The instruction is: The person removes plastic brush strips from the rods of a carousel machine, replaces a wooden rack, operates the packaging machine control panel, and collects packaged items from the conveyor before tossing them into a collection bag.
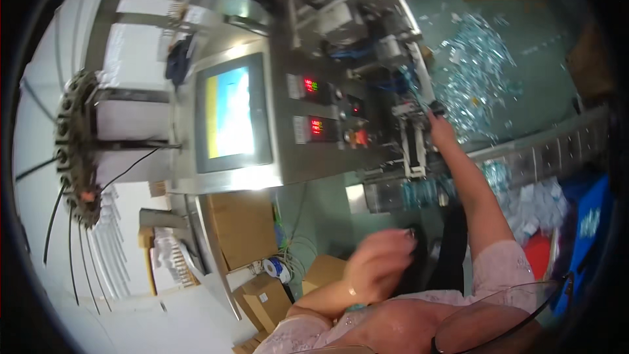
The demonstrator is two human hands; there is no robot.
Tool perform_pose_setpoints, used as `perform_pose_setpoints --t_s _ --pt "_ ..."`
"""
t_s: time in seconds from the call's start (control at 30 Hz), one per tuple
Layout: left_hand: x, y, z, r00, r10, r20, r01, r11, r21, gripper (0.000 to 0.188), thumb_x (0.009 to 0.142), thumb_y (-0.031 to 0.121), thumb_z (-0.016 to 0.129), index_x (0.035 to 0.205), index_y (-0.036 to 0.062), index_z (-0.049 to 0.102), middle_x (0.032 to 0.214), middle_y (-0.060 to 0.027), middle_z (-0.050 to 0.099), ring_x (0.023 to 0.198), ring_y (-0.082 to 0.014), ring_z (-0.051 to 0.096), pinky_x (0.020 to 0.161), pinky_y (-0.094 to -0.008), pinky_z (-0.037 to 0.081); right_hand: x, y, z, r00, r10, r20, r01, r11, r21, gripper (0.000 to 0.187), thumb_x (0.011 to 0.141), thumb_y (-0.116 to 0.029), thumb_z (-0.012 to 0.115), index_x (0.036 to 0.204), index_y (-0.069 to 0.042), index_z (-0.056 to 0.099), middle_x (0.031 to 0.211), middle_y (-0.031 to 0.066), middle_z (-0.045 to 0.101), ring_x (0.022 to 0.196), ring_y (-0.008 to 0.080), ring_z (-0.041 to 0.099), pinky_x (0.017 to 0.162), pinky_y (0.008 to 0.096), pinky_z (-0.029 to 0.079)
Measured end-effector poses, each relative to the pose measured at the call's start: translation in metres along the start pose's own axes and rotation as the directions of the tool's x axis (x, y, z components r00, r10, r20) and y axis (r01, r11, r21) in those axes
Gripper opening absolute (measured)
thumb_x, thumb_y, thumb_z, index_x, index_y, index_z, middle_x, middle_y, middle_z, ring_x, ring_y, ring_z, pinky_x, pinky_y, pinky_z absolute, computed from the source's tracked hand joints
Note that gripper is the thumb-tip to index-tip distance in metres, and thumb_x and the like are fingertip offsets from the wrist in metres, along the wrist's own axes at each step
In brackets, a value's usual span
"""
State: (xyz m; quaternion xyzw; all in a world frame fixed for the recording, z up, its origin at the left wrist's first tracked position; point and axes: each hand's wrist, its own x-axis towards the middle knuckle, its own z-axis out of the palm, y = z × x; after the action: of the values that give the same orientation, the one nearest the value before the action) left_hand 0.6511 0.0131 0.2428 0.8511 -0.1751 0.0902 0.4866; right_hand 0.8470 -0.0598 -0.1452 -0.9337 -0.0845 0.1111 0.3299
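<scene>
My right hand (441, 130) reaches out to the machine's edge, its fingers closed around a small black knob (436, 108). Beside it is a metal clamp-like assembly (413, 134) on the steel machine (308, 157). Close to my body, my left hand (381, 263) is raised with curled fingers, blurred by motion. A small dark spot shows at its fingertips; what it is, I cannot make out. A lit touchscreen (230, 115) and red-lit displays (316, 128) are on the machine's panel, left of my right hand.
Clear bluish plastic pieces (478, 69) lie heaped on the green floor beyond the machine. A conveyor (544, 144) runs to the right, near a blue bin (586, 236). Cardboard boxes (242, 229) and coiled cable (301, 265) are at the lower left. A round rack (78, 147) stands far left.
</scene>
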Motion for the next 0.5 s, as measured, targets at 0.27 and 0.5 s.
perform_pose_setpoints --t_s 0.27,0.5 --pt "0.033 0.028 0.043 0.506 0.249 -0.826 -0.718 0.653 -0.242 0.011 0.077 0.003 0.051 0.07 0.006 0.043 0.071 -0.0023 0.037 0.07 -0.0141 0.044 0.07 -0.0297 0.041 -0.009 -0.004 -0.011 0.995 0.059 0.077 -0.055 0.997 -0.055 0.045 0.078 -0.008 0.038 0.121 -0.02 0.037 0.09 0.0189 0.05 0.076 0.0353 0.055 0.063 0.0445 0.045" --pt "0.044 0.021 0.054 0.476 0.217 -0.852 -0.557 0.824 -0.102 0.015 0.077 0.003 0.05 0.068 0.0064 0.039 0.071 -0.0012 0.035 0.068 -0.012 0.041 0.068 -0.0276 0.039 -0.011 -0.011 -0.017 0.99 0.061 0.127 -0.058 0.998 -0.029 0.047 0.077 -0.006 0.04 0.123 -0.017 0.035 0.088 0.0177 0.048 0.074 0.0334 0.055 0.06 0.043 0.045"
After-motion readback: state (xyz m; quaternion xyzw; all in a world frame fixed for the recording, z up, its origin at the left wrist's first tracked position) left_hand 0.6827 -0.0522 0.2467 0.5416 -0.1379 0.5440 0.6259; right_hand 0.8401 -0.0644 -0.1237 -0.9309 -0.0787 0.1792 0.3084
